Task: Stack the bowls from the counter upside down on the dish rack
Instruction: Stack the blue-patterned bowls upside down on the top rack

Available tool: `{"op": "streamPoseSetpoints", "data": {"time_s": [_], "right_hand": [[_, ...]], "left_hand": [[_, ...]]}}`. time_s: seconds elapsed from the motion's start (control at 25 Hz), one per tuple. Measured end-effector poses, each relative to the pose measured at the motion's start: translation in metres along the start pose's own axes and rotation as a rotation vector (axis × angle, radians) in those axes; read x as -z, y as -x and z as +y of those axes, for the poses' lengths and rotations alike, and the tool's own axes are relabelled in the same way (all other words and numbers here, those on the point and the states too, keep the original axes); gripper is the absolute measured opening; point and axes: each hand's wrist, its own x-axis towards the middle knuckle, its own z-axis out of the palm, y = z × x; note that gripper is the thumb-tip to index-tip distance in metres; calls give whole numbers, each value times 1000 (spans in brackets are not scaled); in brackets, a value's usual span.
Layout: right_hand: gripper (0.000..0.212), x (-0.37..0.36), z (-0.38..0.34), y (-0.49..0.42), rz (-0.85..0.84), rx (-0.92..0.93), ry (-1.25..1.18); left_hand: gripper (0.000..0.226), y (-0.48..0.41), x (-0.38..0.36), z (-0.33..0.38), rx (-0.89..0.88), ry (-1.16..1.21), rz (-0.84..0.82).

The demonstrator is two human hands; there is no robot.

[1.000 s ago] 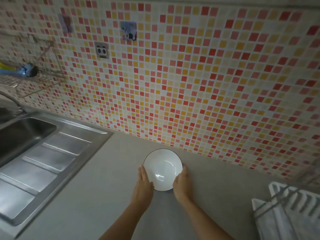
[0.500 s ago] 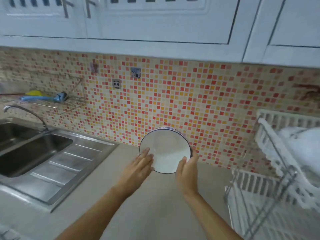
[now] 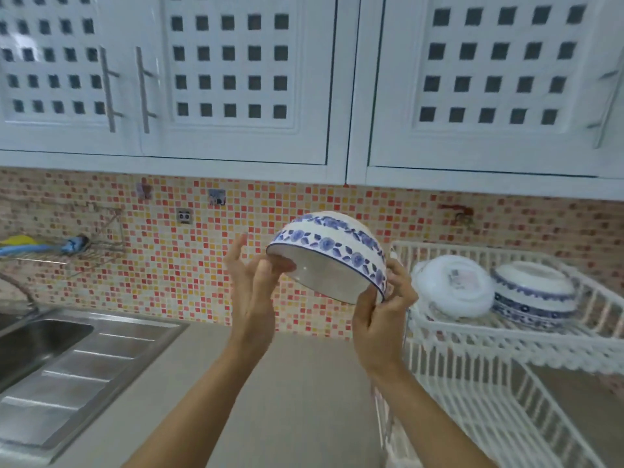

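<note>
A white bowl with blue flower bands (image 3: pixel 332 246) is held in the air above the counter, turned nearly upside down with its rim tilted toward me. My left hand (image 3: pixel 251 285) touches its left rim with a thumb inside, other fingers spread. My right hand (image 3: pixel 383 315) grips the right rim. To the right stands a white two-tier wire dish rack (image 3: pixel 472 336). On its upper tier lie an upside-down plain white bowl (image 3: pixel 454 287) and an upside-down blue-patterned bowl (image 3: pixel 535 292), side by side.
A steel sink with drainboard (image 3: pixel 67 359) lies at the left, with a wall wire shelf (image 3: pixel 60 251) above it. Grey counter (image 3: pixel 287 400) runs below my arms. White wall cabinets (image 3: pixel 304 79) hang overhead, above the mosaic tile wall.
The bowl went from lying on the counter to lifted and tipped, and is now raised higher, turned nearly upside down and moved right toward the rack. My view has risen.
</note>
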Motion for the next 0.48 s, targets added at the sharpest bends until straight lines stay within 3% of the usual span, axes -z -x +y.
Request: {"op": "streamPoseSetpoints", "data": {"time_s": [0.2, 0.44, 0.48], "right_hand": [[14, 77, 8, -54, -11, 219, 163], [9, 188, 61, -103, -3, 229, 317], [17, 206, 68, -112, -11, 261, 321]], "left_hand": [[35, -17, -78, 37, 98, -124, -80], [46, -10, -191, 27, 33, -205, -219], [53, -8, -208, 27, 47, -212, -249]]}}
